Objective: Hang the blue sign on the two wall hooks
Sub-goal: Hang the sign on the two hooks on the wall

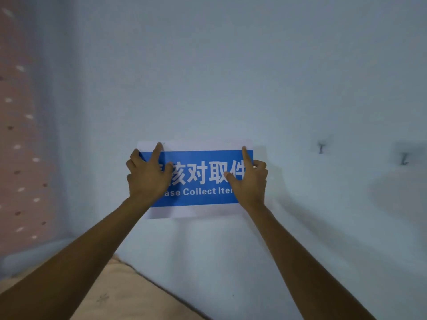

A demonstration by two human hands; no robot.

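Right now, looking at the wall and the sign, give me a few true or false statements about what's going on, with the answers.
1. Both hands are on the blue rectangular sign with white lettering. True: left hand, right hand.
2. The sign is held against the pale wall. True.
3. Two dark wall hooks sit left of the sign. False: they are to its right.
4. The sign hangs upside down. False: its lettering reads upright.
5. A patterned pink curtain is on the left. True.
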